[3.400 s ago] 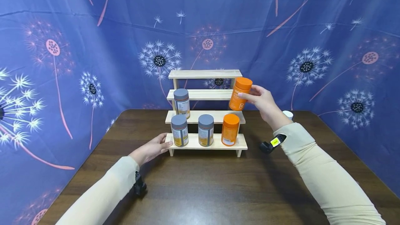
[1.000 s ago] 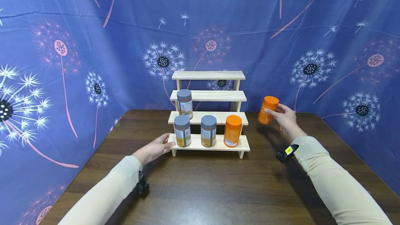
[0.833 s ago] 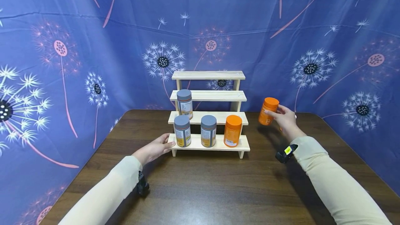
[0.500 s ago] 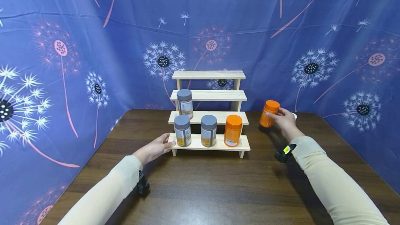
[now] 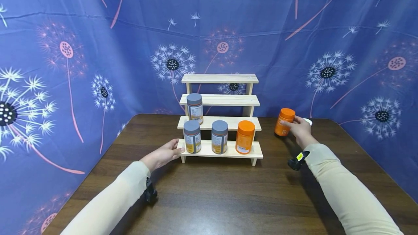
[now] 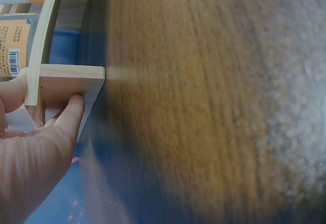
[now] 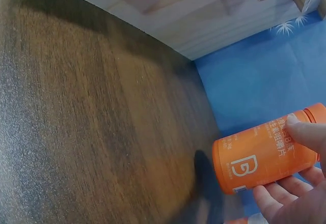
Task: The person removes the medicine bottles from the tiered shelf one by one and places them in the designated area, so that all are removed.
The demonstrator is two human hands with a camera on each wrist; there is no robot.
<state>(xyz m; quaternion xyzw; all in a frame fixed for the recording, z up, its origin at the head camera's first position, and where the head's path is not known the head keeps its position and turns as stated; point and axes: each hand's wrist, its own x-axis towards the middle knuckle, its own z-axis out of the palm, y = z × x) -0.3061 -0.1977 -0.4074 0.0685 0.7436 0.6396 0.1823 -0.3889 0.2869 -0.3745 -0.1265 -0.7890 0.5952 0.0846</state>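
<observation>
My right hand holds an orange supplement bottle with thumb and fingers round its side, low over the table to the right of the stepped wooden shelf. In the right wrist view the orange bottle has its base right by its shadow. My left hand grips the left end of the lowest step, thumb on top and fingers against the leg below. On that step stand two grey-lidded bottles, the left one and the middle one, and an orange bottle. Another grey-lidded bottle stands one step up.
A white cap shows behind my right hand, the rest of it hidden. The brown wooden table ends at a blue dandelion-print cloth behind and at both sides. In the right wrist view part of another orange bottle shows low down.
My right hand has taken the orange bottle away from the shelf's second step, to the right, and lowered it close to the table. My left hand still holds the shelf's end.
</observation>
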